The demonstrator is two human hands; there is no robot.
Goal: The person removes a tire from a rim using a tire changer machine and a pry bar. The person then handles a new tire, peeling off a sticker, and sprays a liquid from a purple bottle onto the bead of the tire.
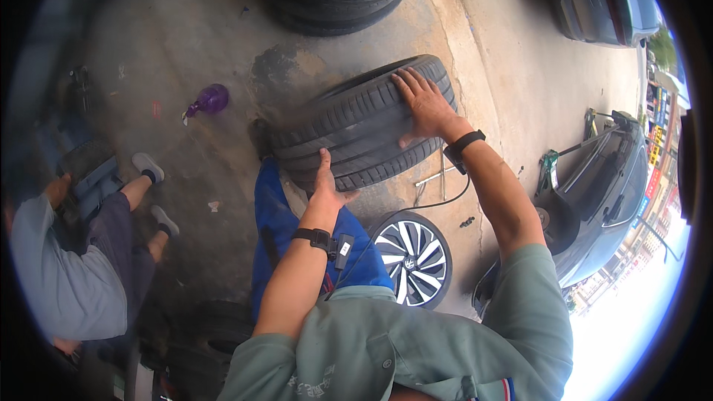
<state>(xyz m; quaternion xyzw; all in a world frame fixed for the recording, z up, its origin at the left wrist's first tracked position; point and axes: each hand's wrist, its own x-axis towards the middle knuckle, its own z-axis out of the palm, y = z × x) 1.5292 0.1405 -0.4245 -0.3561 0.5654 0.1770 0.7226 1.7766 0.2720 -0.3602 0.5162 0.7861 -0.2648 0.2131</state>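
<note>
A black car tire (356, 130) without a rim is tilted in front of my legs, its grooved tread facing me. My left hand (327, 184) grips its near lower edge, the thumb up on the tread and the other fingers partly hidden. At the far right edge of the tire, my right hand (429, 108) holds on with its fingers over the upper shoulder and the thumb against the tread. Close by my right leg lies a wheel with black and silver spokes (410, 260).
Stacked tires (338, 0) stand beyond. A purple bottle (212, 99) lies left on the concrete; a metal lug wrench (438, 176) is near the wheel. At the left another person (82, 267) sits or crouches by equipment. Cars (594, 208) are parked on the right.
</note>
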